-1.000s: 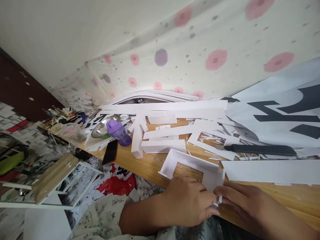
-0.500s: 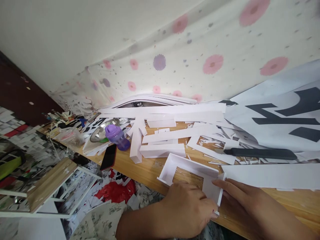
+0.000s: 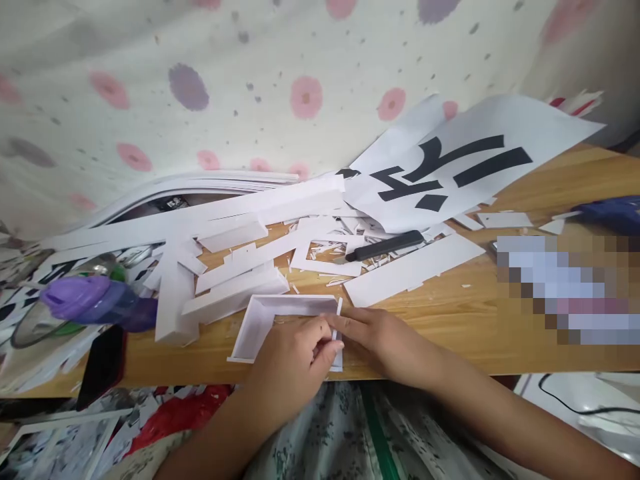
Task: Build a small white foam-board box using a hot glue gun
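Observation:
A white open-topped piece with raised walls point(image 3: 255, 328) lies near the front edge of the wooden table. My left hand point(image 3: 300, 353) reaches over it, its fingers curled and pinching at the piece's right wall. From the right, my right hand point(image 3: 383, 340) presses its fingers against the outside of that same wall, close to the left fingertips. Behind the piece are a long white box-like strip point(image 3: 237, 293) and a black long-handled tool point(image 3: 385, 247). My left hand hides part of the piece's inside.
On the left are a purple bottle point(image 3: 100, 300) and a black phone point(image 3: 101, 363). A flat white strip point(image 3: 415, 270) lies right of centre. Behind it is a large sheet with black characters point(image 3: 475, 160). White scraps litter the table.
The view has swung to the right. My left hand has moved from the front edge of the piece to its right wall, and both hands are now close together there.

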Demonstrator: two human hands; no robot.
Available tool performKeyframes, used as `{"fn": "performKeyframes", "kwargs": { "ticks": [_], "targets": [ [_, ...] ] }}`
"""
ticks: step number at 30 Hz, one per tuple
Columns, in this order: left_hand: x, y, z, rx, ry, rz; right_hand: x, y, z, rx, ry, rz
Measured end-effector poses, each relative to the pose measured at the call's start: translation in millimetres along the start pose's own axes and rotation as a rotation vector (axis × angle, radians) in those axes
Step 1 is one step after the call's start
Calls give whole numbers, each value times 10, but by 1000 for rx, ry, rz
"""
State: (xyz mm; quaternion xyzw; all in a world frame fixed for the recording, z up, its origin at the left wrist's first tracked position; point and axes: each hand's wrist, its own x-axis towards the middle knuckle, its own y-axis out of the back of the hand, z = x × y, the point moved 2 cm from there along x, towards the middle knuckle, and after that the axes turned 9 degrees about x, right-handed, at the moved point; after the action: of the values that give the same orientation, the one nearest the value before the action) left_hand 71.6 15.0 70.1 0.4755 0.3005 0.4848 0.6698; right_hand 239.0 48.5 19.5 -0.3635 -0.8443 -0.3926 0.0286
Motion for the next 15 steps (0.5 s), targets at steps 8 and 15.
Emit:
{"fn": "performKeyframes", "kwargs": {
  "ticks": [8,15],
  "targets": [
    [49,-35,-23,34,62,-59,135,322,46,23,22,278],
    [31,-36,-26,88,121,-24,564,462,118,103,86,-35]
  ]
}}
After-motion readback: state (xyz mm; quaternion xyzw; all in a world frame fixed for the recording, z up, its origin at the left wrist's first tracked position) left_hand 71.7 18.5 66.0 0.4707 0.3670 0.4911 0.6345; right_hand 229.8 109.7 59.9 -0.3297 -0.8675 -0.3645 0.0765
